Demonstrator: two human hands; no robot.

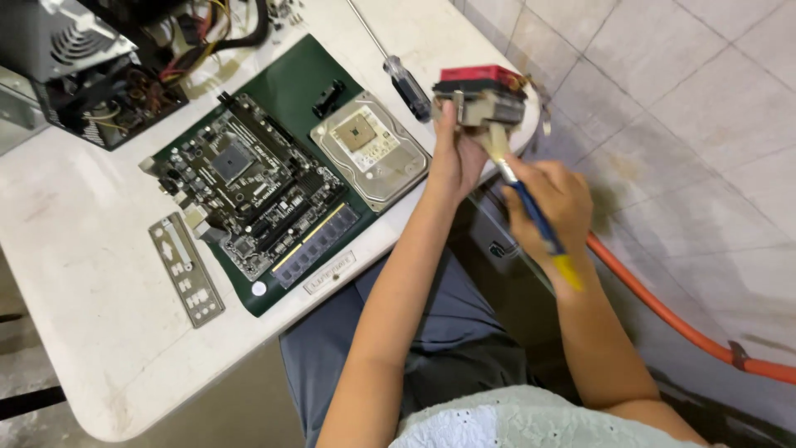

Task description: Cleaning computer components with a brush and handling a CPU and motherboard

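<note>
Past the tabletop (99, 332) edge, two hands brush a computer cooler clean.

Left hand (452, 158) grips the red-topped cooler (485, 95) over the floor; right hand (551, 199) is closed around a blue-handled brush (531, 207), bristles apparently on its fins. Further strokes need a steady hold. Nearby lie a screwdriver (398, 70), hard drive (369, 149), and motherboard (249, 191), none obstructing.

A worn white table (99, 315) carries a green mat (290, 91), a metal port plate (186, 270), a screwdriver (398, 75) and — at the far corner — an opened power supply (75, 66).
</note>
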